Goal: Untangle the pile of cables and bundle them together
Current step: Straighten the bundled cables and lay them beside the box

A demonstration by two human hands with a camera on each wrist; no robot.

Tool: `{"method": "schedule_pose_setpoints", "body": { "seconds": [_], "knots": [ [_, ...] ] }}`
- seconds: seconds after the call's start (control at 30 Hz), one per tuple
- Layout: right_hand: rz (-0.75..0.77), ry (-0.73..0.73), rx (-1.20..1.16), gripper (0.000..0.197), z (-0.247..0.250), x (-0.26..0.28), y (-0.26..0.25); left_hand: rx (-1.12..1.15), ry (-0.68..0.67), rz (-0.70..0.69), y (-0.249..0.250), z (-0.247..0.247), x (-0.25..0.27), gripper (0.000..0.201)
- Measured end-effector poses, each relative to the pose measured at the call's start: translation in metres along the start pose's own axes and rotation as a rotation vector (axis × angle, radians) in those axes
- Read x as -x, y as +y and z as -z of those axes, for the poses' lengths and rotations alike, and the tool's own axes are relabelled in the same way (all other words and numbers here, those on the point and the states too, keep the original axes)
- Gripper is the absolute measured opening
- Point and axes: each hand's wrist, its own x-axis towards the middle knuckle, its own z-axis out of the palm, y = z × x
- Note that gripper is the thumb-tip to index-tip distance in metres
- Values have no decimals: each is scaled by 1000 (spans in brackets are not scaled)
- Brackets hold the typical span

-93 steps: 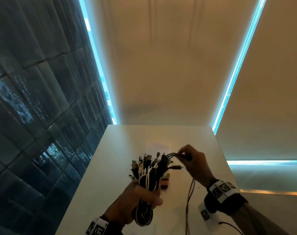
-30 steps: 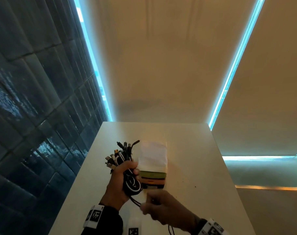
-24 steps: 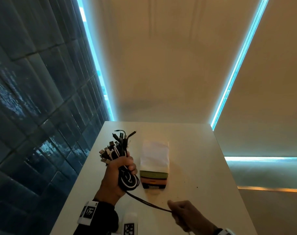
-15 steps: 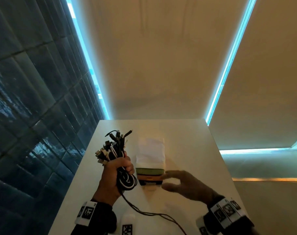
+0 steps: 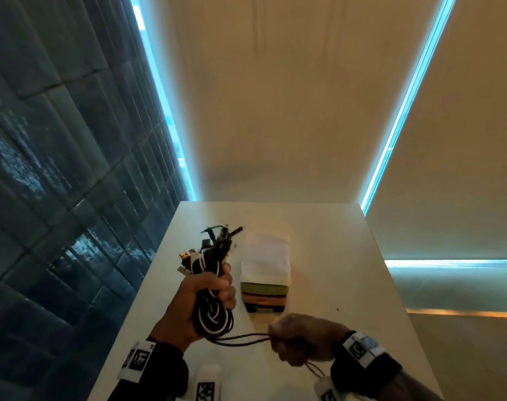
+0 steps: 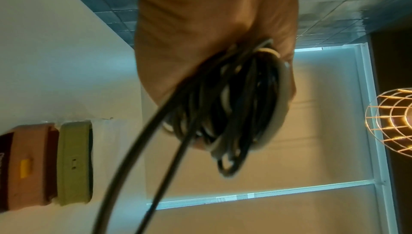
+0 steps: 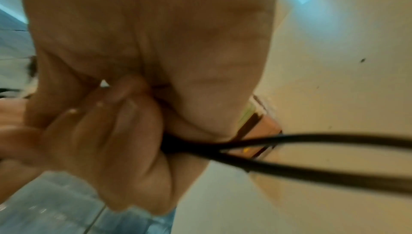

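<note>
Cable bundle, black and white strands mixed, held above the left part of the white bench. Plug ends fan out of the top of the fist toward the far edge; coiled loops hang out below it. Left hand fist-wrapped round the bundle's middle, fingers curled tight on it. In the left wrist view the loops bulge from under the palm, blurred.

One loose black cable leaves the bottom of the coil and runs as two strands, close together, rightward to the right hand. That hand is closed on the cable, fingers folded over it; the right wrist view shows the two strands coming out of the fist between fingers and palm. More of the same cable trails out behind the hand toward the wrist. Right hand sits near the front of the bench, lower than the left, well apart from the bundle.

Just right of the bundle, a stack of flat items lies on the bench: white on top, then green, pinkish and dark layers. Not touching either hand.

Dark tiled wall along the left edge of the bench. Tagged bands on both wrists.
</note>
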Motion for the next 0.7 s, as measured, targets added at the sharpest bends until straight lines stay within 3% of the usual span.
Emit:
{"method": "schedule_pose_setpoints", "body": {
  "seconds": [0.1,0.3,0.4,0.5,0.57,0.7],
  "knots": [
    [-7,47,47,26,25,10,-13,-101,-32,105,-10,-2,10,57],
    [60,204,207,24,50,29,-56,-325,58,79,-33,0,10,35],
    [95,288,308,18,44,27,-78,-369,47,132,-44,-2,6,42],
    [109,319,375,8,37,22,-93,-399,-82,158,-48,-12,6,58],
    [113,336,460,14,35,20,-100,-434,-146,187,-47,-16,8,61],
    [66,414,668,36,42,31,-121,-516,-146,216,-49,-14,13,64]
  ]
}}
